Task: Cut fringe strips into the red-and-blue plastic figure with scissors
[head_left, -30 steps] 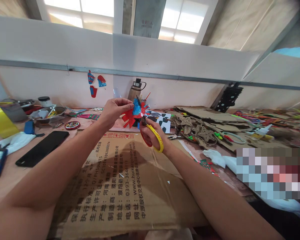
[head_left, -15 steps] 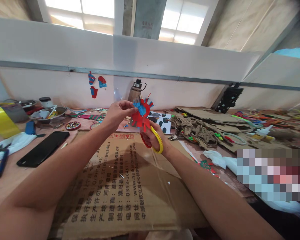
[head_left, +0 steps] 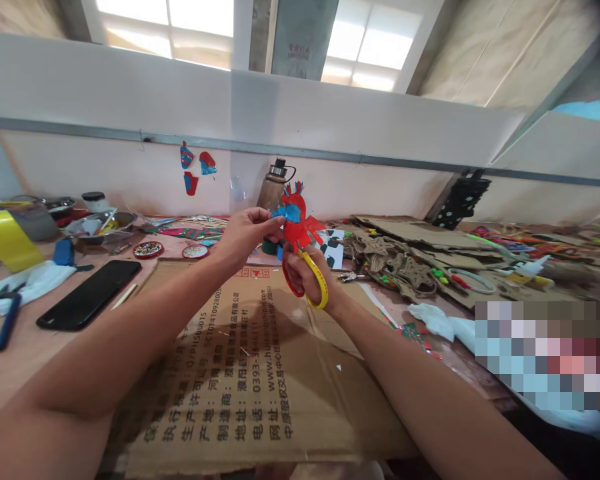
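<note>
two hands worked mid-air over a flattened brown cardboard sheet with printed text [head_left: 240,373]. left hand [head_left: 247,233] pinched the left edge of a red and blue spiky paper cutout [head_left: 296,217] between thumb and fingertips, other fingers curled loosely. the cutout was raised above the table, in front of a steel water bottle [head_left: 276,183]. right hand [head_left: 305,270] was closed through the loops of red-and-yellow-handled scissors [head_left: 307,280], blades reaching up into the cutout's lower edge, blade gap hidden. judged best: rotate the paper with the pinch, take short snips, keep fingertips off the cut line.
</note>
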Tool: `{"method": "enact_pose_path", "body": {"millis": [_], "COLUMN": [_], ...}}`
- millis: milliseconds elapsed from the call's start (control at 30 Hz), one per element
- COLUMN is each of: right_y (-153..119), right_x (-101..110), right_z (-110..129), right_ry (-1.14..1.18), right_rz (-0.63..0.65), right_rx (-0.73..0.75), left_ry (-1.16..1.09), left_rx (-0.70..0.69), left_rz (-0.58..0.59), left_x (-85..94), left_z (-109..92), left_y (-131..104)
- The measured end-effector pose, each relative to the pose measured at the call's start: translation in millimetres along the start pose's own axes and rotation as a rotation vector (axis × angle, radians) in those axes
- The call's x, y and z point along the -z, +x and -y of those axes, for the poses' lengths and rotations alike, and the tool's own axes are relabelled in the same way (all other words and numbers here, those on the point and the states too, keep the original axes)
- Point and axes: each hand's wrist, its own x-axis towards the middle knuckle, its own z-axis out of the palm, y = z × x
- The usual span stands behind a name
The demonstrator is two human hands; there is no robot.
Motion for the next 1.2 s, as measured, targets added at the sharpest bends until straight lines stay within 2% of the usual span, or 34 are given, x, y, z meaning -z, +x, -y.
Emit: {"method": "enact_pose_path", "body": {"millis": [1033,1200], "right_y": [-1.3,-0.2], "right_x": [0.9,2.0], "right_z": [-0.8,-1.0], "right_ry": [-0.057,-0.096], "right_rz": [-0.061,-0.072], "right_rx": [0.007,0.048], "left_ry": [0.035,0.006], "left_rx": [-0.023,-0.014], "left_rz": [0.001,0.009], "left_x": [4.4,5.5], "left_z": [-4.6,-4.6], "left_y": [2.6,4.2]}}
